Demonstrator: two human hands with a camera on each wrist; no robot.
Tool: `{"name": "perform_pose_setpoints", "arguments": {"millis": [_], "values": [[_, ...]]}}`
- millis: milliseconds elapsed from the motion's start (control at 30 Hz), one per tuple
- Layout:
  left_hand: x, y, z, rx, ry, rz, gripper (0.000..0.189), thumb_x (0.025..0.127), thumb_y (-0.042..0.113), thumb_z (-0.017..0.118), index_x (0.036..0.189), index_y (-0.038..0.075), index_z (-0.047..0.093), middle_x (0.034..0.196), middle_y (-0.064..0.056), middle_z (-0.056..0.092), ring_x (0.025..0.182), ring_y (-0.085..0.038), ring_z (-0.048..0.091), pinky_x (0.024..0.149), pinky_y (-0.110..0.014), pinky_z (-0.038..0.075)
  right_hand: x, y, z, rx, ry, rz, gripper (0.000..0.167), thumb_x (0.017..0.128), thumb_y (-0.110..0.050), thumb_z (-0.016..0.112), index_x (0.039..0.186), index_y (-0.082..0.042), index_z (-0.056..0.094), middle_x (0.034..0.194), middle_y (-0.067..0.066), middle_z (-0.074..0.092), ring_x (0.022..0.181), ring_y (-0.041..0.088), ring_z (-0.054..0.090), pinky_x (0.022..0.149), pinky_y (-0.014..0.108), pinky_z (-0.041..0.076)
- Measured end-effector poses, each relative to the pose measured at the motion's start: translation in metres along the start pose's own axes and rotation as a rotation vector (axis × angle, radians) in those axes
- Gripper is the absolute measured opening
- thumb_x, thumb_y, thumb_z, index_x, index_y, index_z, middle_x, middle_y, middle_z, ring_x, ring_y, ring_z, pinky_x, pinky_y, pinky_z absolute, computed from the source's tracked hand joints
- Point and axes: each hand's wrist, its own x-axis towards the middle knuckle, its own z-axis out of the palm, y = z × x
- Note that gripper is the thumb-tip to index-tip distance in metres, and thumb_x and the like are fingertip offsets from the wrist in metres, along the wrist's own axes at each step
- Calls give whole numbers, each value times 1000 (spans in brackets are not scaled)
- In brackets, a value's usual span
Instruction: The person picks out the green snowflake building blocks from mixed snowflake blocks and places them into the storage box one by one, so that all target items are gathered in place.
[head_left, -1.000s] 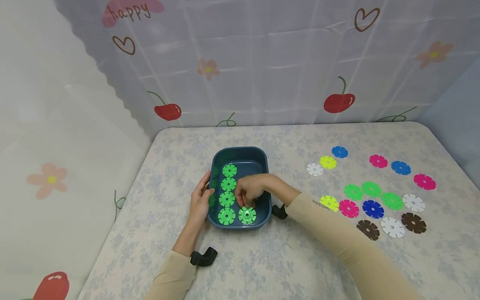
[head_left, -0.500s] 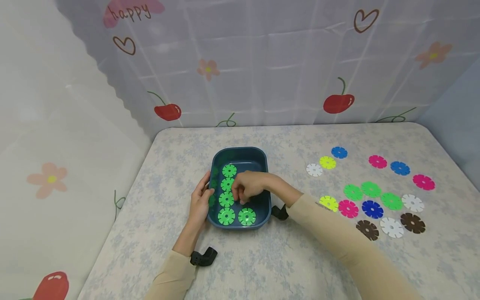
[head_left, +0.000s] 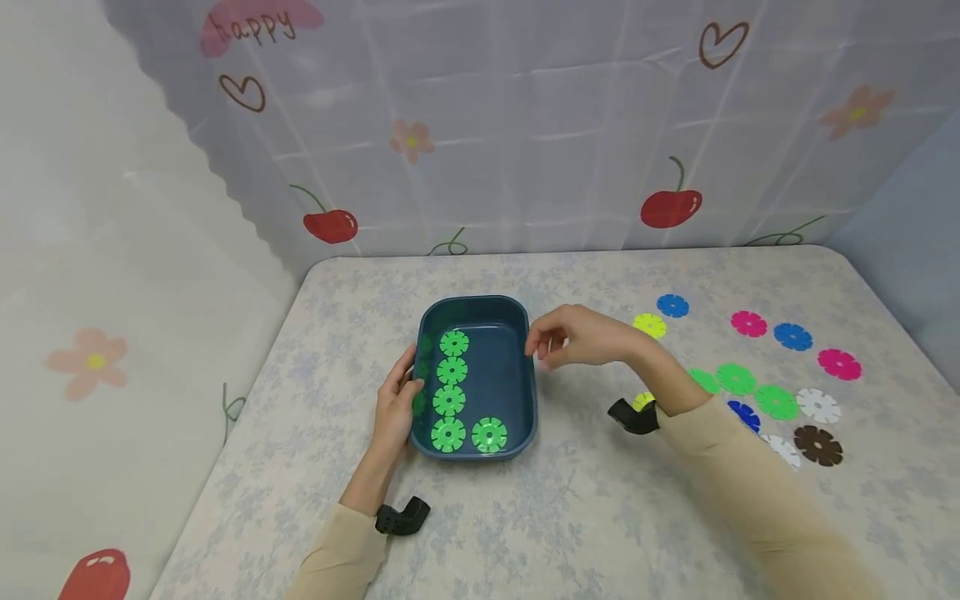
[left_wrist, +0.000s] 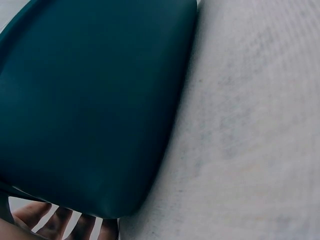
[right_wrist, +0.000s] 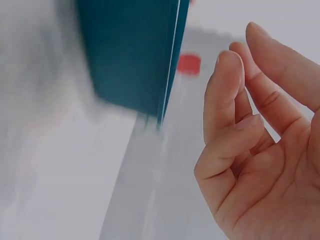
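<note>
A dark blue rectangular basin (head_left: pixel 498 375) stands on the table, with several green notched plastic discs (head_left: pixel 450 400) in a column along its left side. One more green disc (head_left: pixel 489 435) lies at its near right corner. My left hand (head_left: pixel 393 412) holds the basin's left wall, its thumb at the rim; in the left wrist view the fingers (left_wrist: pixel 60 222) show beyond the wall. Just outside the basin's right rim hovers my right hand (head_left: pixel 581 336). In the right wrist view its fingers (right_wrist: pixel 222 95) are loosely bent, with nothing between them.
Loose notched discs lie spread at the table's right: green (head_left: pixel 737 379), pink (head_left: pixel 839 364), blue (head_left: pixel 793 337), white (head_left: pixel 819 406), brown (head_left: pixel 818 446) and yellow (head_left: pixel 649 325). My right forearm (head_left: pixel 750 475) covers part of them. A printed curtain (head_left: pixel 510 150) hangs behind the table.
My right hand has left the green disc at the near right corner, lifted out of the basin and moved right past its rim. My left hand stays at the basin's left wall.
</note>
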Motion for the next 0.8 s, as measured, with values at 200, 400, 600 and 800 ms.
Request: {"name": "perform_pose_setpoints", "arguments": {"millis": [200, 400, 600, 800], "values": [[0, -1, 0, 12, -12, 2, 55, 101, 5, 40, 154, 15, 32, 159, -3, 31, 144, -26, 32, 105, -32, 35, -57, 33, -28, 42, 94, 172, 16, 87, -9, 72, 103, -8, 69, 92, 8, 65, 83, 22, 61, 74, 34, 54], [-2, 0, -2, 7, -6, -6, 55, 101, 6, 40, 154, 16, 33, 159, -3, 31, 143, -25, 34, 95, -16, 38, -114, 63, -51, 75, 208, 300, 30, 88, -13, 71, 114, 0, 65, 100, 13, 62, 86, 18, 62, 73, 34, 54], [-2, 2, -3, 3, -5, -21, 55, 101, 7, 40, 154, 19, 33, 159, -2, 31, 142, -24, 34, 104, -30, 36, -162, 92, -65, 16, 356, 428, 39, 91, -13, 68, 127, 2, 59, 108, 14, 61, 86, 11, 60, 74, 28, 53], [-1, 4, -1, 4, -13, -24, 55, 102, 6, 39, 154, 19, 32, 160, -2, 30, 143, -24, 33, 104, -28, 35, -194, 118, -64, -6, 414, 578, 49, 94, -20, 64, 136, 3, 50, 123, 24, 57, 94, 11, 55, 75, 28, 50]]}}
